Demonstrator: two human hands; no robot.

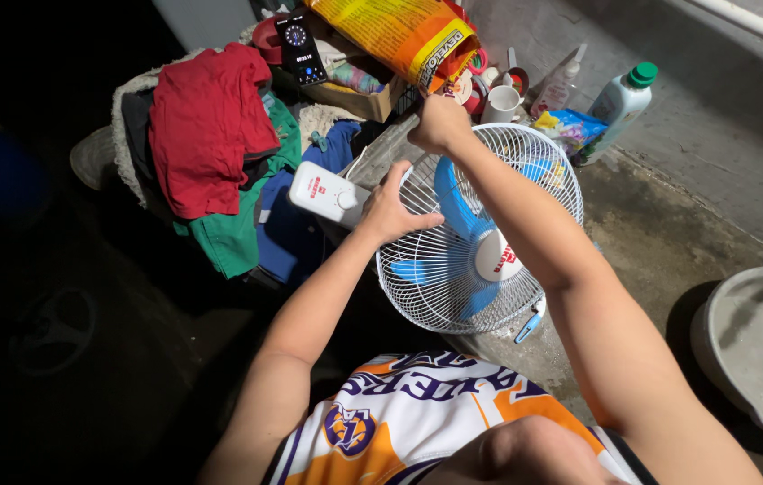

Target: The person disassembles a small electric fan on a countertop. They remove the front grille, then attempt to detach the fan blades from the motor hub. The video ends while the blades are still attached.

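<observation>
A person seated on a concrete floor works on a white electric fan [476, 238] with blue blades [453, 202], which lies tilted in front of the knees. The left hand [392, 208] is closed over the near-left rim of the wire grille [435, 296], bracing it. The right hand [440, 121] is curled in a fist at the grille's far rim, gripping a thin dark tool [408, 110] whose tip cannot be made out. Behind the fan are a heap of red and green clothes [211, 135], a white mug [501, 103] and a green-capped bottle [619, 103]; a grey basin [754, 341] sits to the right. Judged from the grip, steady bracing of the rim and light, straight pressure at the far edge suit this step.
</observation>
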